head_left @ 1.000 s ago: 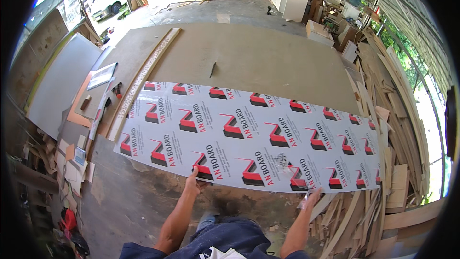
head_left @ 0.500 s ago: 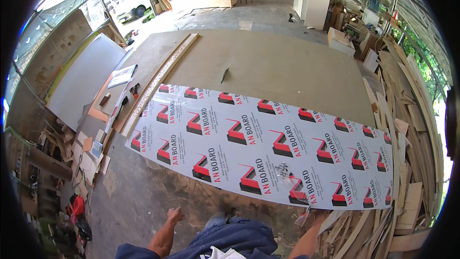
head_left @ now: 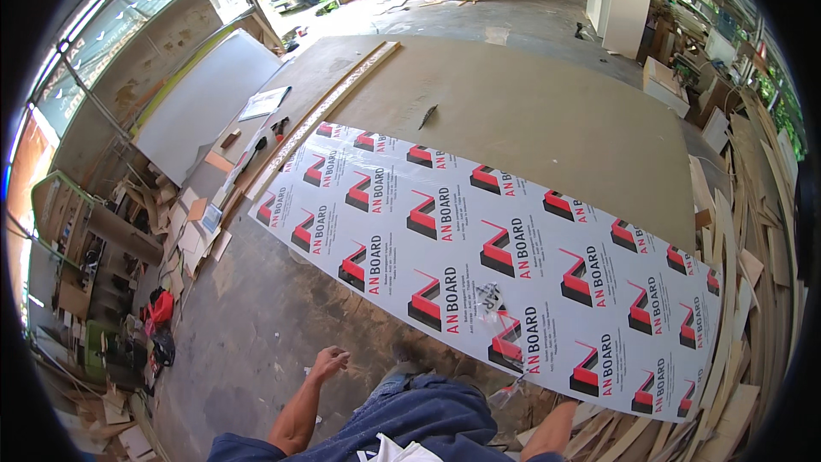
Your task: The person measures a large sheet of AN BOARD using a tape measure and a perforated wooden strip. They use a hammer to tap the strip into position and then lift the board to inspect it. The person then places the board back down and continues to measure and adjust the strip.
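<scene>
One long white sheet panel printed with repeated red-and-black block shapes [head_left: 479, 244] lies aslant over the near side of a broad tan board with a smooth matt face [head_left: 530, 103]. Its far left corner reaches close to a long narrow wooden strip with a pale speckled face [head_left: 329, 113], and its right end reaches the pile of pale wooden offcuts [head_left: 744, 325].

The left hand [head_left: 329, 363] hangs above the stained grey concrete floor [head_left: 256, 325], apart from the panel's near edge, its fingers loosely bent and holding nothing that shows. The right hand [head_left: 562, 410] is mostly hidden behind the panel's near edge, toward the right end; I cannot tell whether its fingers grip. To its left, a crumpled piece of clear plastic film [head_left: 505, 393] hangs near that edge, and another wrinkled clear patch [head_left: 489, 301] lies on the printed face.

Beyond the panel, a slim dark pointed tool [head_left: 428, 117] rests on the tan board. Left of the strip lie a hand tool with black and orange-red parts [head_left: 280, 128] and a small brown block [head_left: 230, 138].
</scene>
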Motion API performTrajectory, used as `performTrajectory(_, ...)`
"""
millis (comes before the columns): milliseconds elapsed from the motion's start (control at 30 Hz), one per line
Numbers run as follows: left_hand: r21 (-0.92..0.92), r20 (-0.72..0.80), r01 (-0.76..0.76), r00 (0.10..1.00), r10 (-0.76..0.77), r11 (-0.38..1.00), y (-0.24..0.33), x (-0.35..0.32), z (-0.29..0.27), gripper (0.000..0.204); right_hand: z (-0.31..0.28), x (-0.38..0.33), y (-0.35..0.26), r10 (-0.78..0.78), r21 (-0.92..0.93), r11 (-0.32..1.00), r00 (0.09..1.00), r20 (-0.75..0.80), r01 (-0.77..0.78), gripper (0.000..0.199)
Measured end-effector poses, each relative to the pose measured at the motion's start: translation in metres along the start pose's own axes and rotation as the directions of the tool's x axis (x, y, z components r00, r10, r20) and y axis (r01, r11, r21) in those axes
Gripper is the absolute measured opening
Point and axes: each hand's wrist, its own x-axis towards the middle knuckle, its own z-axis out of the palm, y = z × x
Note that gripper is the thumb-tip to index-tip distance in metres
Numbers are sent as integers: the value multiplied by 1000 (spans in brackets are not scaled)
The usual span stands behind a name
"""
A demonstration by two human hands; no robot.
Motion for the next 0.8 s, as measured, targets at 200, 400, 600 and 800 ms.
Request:
performTrajectory(200, 110, -28, 175, 985, -173, 978, -64, -31, -18, 37, 27, 14, -7, -10, -38, 999, 999, 48, 11, 37)
performTrajectory(400, 24, -43, 305, 952, -303, 952, -93, -78, -22, 36, 36, 31, -6, -22, -63, 998, 998, 56, 25, 36)
performTrajectory(600, -2, -64, 342, 938, -341, 940, -94, -99, -20, 36, 47, 32, -4, -25, -85, 996, 996, 81, 32, 35)
performTrajectory(800, 34, -84, 303, 950, -300, 952, -78, -84, -20, 35, 49, 28, 4, -27, -107, 994, 996, 85, 36, 34)
